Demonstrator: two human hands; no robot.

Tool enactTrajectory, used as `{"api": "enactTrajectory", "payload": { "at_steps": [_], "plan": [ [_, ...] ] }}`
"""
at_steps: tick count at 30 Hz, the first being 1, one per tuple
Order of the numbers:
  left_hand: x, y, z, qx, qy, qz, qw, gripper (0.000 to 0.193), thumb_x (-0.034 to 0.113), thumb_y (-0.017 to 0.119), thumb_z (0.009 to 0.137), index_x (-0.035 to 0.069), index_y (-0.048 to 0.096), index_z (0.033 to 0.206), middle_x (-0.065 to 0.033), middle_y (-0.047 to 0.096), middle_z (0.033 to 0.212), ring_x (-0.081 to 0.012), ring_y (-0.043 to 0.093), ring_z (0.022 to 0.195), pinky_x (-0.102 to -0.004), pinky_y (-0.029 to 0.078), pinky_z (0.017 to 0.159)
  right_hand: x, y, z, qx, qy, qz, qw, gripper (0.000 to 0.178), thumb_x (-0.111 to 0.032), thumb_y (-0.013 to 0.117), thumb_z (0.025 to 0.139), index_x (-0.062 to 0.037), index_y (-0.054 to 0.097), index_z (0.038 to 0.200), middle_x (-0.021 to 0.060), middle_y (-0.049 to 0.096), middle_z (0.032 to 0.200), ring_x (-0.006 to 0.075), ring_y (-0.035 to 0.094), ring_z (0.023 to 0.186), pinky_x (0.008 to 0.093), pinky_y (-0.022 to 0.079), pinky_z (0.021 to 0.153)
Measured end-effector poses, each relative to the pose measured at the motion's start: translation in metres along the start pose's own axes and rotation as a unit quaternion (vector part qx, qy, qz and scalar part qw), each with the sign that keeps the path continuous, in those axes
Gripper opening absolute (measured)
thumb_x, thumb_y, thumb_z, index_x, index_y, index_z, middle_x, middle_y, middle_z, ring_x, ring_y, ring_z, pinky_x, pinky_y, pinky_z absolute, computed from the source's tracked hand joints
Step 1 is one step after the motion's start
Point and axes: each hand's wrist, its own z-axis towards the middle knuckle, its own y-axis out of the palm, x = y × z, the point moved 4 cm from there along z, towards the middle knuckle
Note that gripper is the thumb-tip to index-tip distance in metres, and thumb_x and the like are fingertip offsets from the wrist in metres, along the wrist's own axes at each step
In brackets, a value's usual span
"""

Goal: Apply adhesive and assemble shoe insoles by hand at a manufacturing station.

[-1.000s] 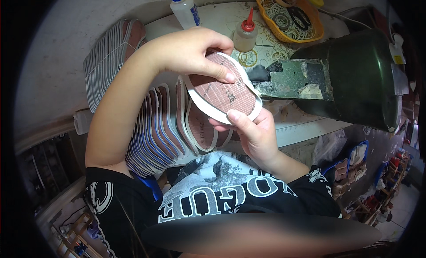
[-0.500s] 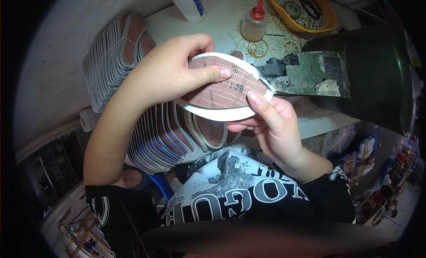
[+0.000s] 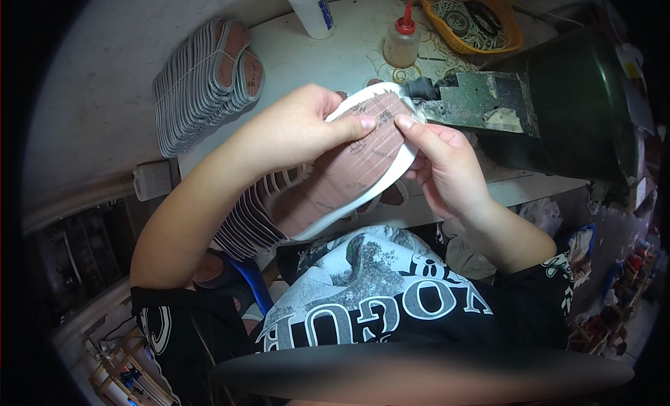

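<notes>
A brown shoe insole (image 3: 335, 186) with a white strip along its edge is held slantwise above the table. My left hand (image 3: 307, 127) grips its far left side, thumb pressed on the brown face and fingers hidden beneath. Close to the insole's far end, my right hand (image 3: 450, 158) pinches the right edge, thumb on top. That end meets the black working head (image 3: 422, 89) of a green machine (image 3: 481, 102); the exact contact point is too small to make out.
A tied stack of insoles (image 3: 192, 92) lies at far left, and a row of insoles (image 3: 248, 221) stands under my left forearm. Behind are a white bottle (image 3: 312, 14), a red-nozzled glue bottle (image 3: 402, 47) and a yellow basket (image 3: 514, 38) of rubber bands.
The insole has turned, its near end swinging down toward my body and its far end up against the machine head. Both hands have shifted slightly right along with it, still gripping.
</notes>
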Motion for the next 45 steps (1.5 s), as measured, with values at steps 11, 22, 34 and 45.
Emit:
{"api": "enactTrajectory", "payload": {
  "at_steps": [11, 22, 34, 45],
  "plan": [
    [-0.008, 0.026, -0.004, -0.005, -0.094, -0.172, 0.981, 0.049, 0.042, 0.056, 0.091, -0.006, 0.065, 0.090, -0.0102, 0.066, 0.071, -0.0119, 0.062, 0.052, -0.0218, 0.052, 0.045, 0.006, -0.006, -0.023, -0.064, -0.043, -0.157, 0.985, 0.029, -0.016, 0.063, 0.089, 0.0035, 0.060, 0.111, 0.0069, 0.067, 0.098, 0.0103, 0.062, 0.087, 0.0260, 0.049, 0.081],
    [-0.010, 0.026, -0.009, 0.111, -0.012, -0.163, 0.980, 0.037, 0.036, 0.071, 0.082, 0.000, 0.063, 0.079, 0.0004, 0.057, 0.054, -0.0022, 0.046, 0.038, -0.0156, 0.034, 0.032, 0.008, -0.025, -0.022, -0.059, 0.005, -0.163, 0.985, 0.035, -0.023, 0.068, 0.086, 0.0051, 0.063, 0.105, 0.0088, 0.067, 0.093, 0.0104, 0.062, 0.079, 0.0240, 0.051, 0.071],
    [-0.015, -0.003, 0.010, 0.134, -0.032, -0.116, 0.984, 0.046, 0.046, 0.066, 0.083, 0.000, 0.065, 0.076, -0.0005, 0.059, 0.053, -0.0021, 0.044, 0.035, -0.0151, 0.030, 0.030, 0.056, -0.022, -0.057, -0.023, 0.058, -0.060, 0.996, 0.022, -0.014, 0.062, 0.088, 0.0047, 0.062, 0.101, 0.0101, 0.066, 0.083, 0.0089, 0.061, 0.064, 0.0212, 0.050, 0.058],
    [-0.012, -0.065, 0.047, 0.098, -0.091, 0.178, 0.975, 0.074, 0.066, 0.061, 0.076, -0.007, 0.063, 0.088, -0.0177, 0.065, 0.075, -0.0192, 0.063, 0.064, -0.0260, 0.049, 0.054, 0.028, 0.006, -0.027, 0.031, -0.058, 0.016, 0.998, 0.020, -0.013, 0.058, 0.090, 0.0032, 0.061, 0.101, 0.0079, 0.065, 0.082, 0.0078, 0.059, 0.061, 0.0195, 0.047, 0.057]
  ]
}}
